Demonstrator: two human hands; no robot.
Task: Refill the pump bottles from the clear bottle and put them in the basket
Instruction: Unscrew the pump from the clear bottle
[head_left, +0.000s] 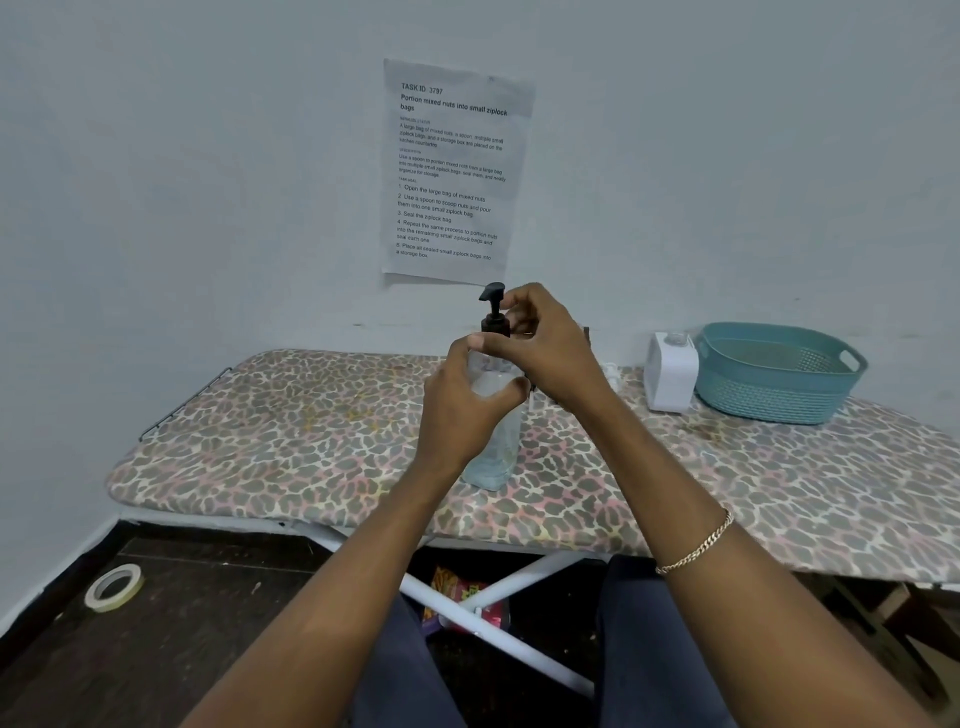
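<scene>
The clear plastic pump bottle (493, 452) stands at the centre of the frame, base seemingly resting on the board, its black pump head (492, 299) uppermost. The left hand (462, 400) grips the body, fingers and thumb curled round the upper part; the right hand (550, 343) pinches the dark collar of the pump head, fingers curled close together, probably to twist it, though I cannot tell which way.

The leopard-print padded ironing board (311, 441) bears the bottle; the teal perforated plastic basket (769, 395) sits well apart at the right of the frame, a small white box-shaped device (670, 374) just beside it. A printed paper sheet (452, 171) hangs on the wall above; a pale tape roll (114, 587) lies at lower left.

The padded cover looks soft, so a hard twist could tip the bottle and spill liquid; a collar seated crookedly could leak later in the basket.
</scene>
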